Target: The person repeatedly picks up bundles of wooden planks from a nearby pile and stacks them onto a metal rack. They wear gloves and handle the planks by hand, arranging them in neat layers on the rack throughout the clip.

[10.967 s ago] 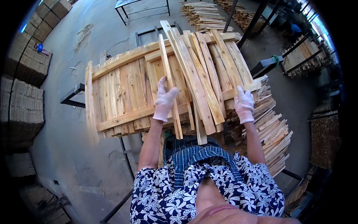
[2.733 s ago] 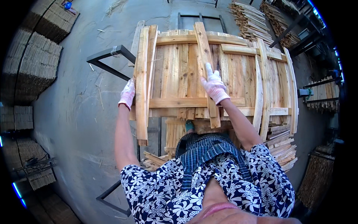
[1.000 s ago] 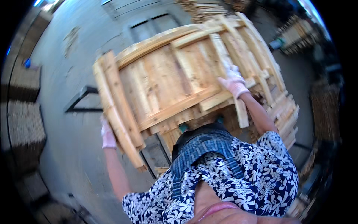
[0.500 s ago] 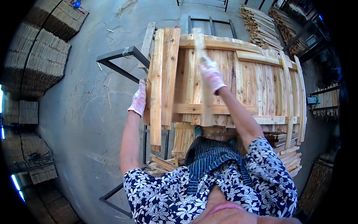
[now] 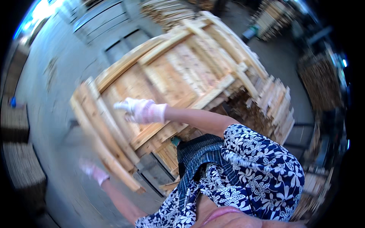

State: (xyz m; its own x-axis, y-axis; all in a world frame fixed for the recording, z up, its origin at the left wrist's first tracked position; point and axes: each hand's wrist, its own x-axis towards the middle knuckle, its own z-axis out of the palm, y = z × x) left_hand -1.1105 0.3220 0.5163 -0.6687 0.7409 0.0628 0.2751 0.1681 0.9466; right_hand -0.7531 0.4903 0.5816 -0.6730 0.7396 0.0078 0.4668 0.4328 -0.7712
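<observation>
My right hand [image 5: 142,110], in a whitish-pink work glove, hovers over the left part of a wide layer of wooden boards [image 5: 167,72]. Its fingers point left, partly stretched out, and no board shows in them. Just left of those fingers lies a pale loose board [image 5: 112,121], with more loose boards [image 5: 95,117] beside it along the left end of the layer. Gloved too, my left hand [image 5: 93,171] is out past the left edge of these boards, apart from them; motion smears its fingers. Wooden crosspieces [image 5: 165,47] lie over the layer.
Below the layer's right part is a stack of short wood pieces [image 5: 275,110]. Dark metal frames [image 5: 127,43] stand beyond the boards. Bundled wood [image 5: 19,163] is piled at the far left, with more slat piles [image 5: 167,13] at the back and right.
The view has turned, so the boards now slant. The board my right hand held has left it and lies among those at the left end. My left hand has come away from the boards.
</observation>
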